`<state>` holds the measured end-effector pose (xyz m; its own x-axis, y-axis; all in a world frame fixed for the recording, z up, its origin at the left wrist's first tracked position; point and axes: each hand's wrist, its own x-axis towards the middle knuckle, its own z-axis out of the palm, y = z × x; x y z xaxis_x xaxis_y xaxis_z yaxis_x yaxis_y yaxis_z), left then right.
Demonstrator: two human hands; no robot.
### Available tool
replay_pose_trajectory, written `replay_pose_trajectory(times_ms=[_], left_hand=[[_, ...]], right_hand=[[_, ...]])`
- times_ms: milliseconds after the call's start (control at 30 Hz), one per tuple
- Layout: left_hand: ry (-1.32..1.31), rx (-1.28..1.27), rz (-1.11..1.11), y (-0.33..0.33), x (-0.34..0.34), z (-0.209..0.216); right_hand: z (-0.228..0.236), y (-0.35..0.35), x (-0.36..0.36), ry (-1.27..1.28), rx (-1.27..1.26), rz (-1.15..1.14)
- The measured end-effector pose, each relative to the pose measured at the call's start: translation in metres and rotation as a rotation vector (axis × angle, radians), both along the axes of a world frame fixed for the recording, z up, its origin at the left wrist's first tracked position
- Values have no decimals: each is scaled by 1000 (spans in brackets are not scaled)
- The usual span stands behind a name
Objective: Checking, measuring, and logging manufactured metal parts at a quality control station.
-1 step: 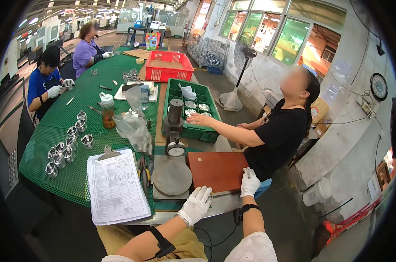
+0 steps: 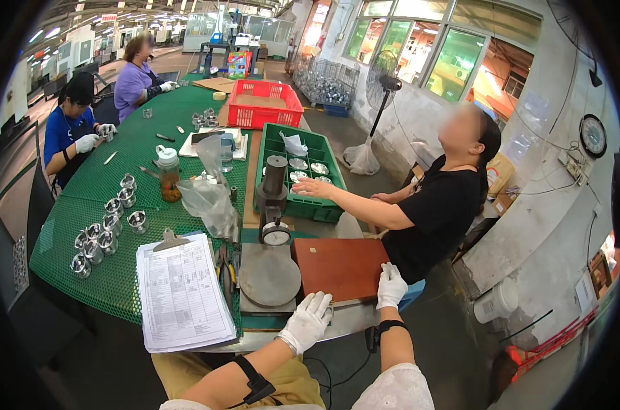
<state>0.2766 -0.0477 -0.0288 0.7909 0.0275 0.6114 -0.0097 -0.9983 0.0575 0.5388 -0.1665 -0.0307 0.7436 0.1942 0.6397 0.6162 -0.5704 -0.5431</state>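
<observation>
A flat reddish-brown wooden box lies at the right of the workbench's near end. My left hand, in a white glove, rests at its near left edge with fingers stretched out. Gloved too, my right hand grips the box's right edge near the front corner; its thumb is hard to make out. Left of the box stands a dial gauge stand with a round metal plate, a dial gauge and a thick dark column. A clipboard with printed sheets lies further left, with pliers beside it.
Several shiny metal parts stand on the green mat. Behind the gauge are a green divided crate and a red crate. A person in black reaches over the green crate; two people work at the far left.
</observation>
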Motion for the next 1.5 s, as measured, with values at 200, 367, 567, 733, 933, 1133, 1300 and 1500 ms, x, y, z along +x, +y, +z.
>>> replay_pose_trajectory(times_ms=[200, 367, 567, 733, 933, 1133, 1300, 1500], left_hand=[[42, 34, 88, -7, 6, -9], [109, 59, 67, -5, 2, -5], [159, 101, 34, -4, 3, -4], [214, 116, 22, 0, -1, 5], [89, -55, -48, 2, 8, -19], [244, -40, -97, 5, 11, -10], [375, -82, -79, 5, 14, -10], [285, -33, 68, 1, 11, -24]], right_hand=[[-3, 0, 5, -15, -15, -12], [-1, 1, 2, -22, -24, -10], [-8, -3, 9, -8, 9, 1], [-4, 0, 4, -21, -5, 27], [1, -3, 0, -48, 8, 58], [3, -9, 5, 152, -70, 53], [0, -4, 7, 212, -49, 48], [-12, -7, 18, 189, -67, 45]])
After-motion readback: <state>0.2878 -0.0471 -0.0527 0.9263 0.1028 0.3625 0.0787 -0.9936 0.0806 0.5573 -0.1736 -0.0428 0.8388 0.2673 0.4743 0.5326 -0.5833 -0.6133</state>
